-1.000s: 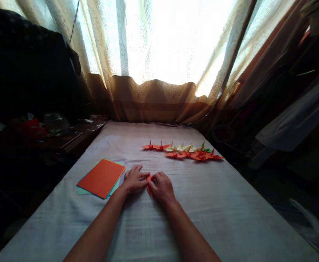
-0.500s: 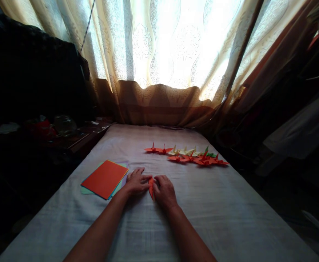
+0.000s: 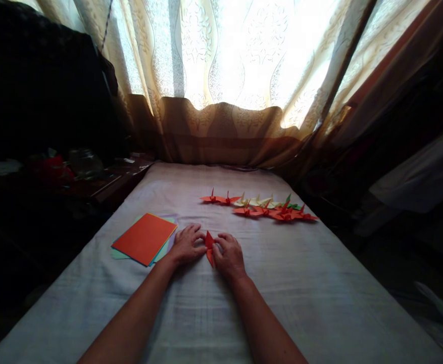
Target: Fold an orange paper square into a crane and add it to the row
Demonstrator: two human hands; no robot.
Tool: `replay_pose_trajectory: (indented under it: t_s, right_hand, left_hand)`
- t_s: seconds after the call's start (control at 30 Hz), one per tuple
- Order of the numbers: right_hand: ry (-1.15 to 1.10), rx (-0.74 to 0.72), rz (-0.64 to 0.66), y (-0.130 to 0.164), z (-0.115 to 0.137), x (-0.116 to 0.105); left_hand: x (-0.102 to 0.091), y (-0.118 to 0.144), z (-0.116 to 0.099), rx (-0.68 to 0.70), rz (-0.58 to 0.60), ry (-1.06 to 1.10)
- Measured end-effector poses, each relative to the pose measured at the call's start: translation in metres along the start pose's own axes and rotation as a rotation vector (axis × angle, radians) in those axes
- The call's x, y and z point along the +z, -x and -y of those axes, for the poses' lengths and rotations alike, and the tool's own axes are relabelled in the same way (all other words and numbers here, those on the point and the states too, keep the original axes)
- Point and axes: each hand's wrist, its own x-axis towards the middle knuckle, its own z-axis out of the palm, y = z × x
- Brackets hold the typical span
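A small folded piece of orange paper point(image 3: 209, 247), pointed at its top and bottom, is between my two hands over the cloth-covered surface point(image 3: 282, 303). My left hand point(image 3: 188, 244) pinches its left edge with thumb and fingertips. From the other side my right hand point(image 3: 229, 254) grips it, thumb in front and fingers curled. Left of my hands lies a stack of coloured paper point(image 3: 145, 239), an orange sheet on top and green, blue and purple edges showing beneath. Beyond my hands, folded paper cranes point(image 3: 261, 209) stand in rows, orange, pale yellow and green.
A patterned curtain point(image 3: 229, 55) hangs in front of a bright window at the far end. To the left, a dark side table point(image 3: 107, 184) carries a glass jar point(image 3: 86, 163) and small items. White cloth point(image 3: 418, 177) hangs at the right.
The folded orange paper now shows a point at its top between my hands, where my fingers covered it before. The whole view has shifted slightly, with the surface a little higher in the picture.
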Motion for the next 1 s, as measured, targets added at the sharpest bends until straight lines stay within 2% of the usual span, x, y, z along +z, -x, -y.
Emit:
replay_pose_trajectory:
  t_s: [0.33,0.57,0.8,1.0]
  right_hand:
    - [-0.095,0.004,-0.009,-0.004,-0.010,0.004]
    - [-0.176,-0.022,-0.038,-0.006,-0.016,0.005]
    - [-0.222,-0.086,-0.020,-0.004,-0.015,0.002]
    - [-0.275,-0.133,-0.032,-0.002,-0.008,-0.002]
  left_hand:
    - [0.007,0.004,-0.001,0.039,-0.140,0.120]
    - [0.007,0.006,0.001,0.081,-0.247,0.375]
    - [0.009,0.006,0.003,0.108,-0.222,0.745]
    - [0.010,0.007,0.003,0.068,-0.165,0.895]
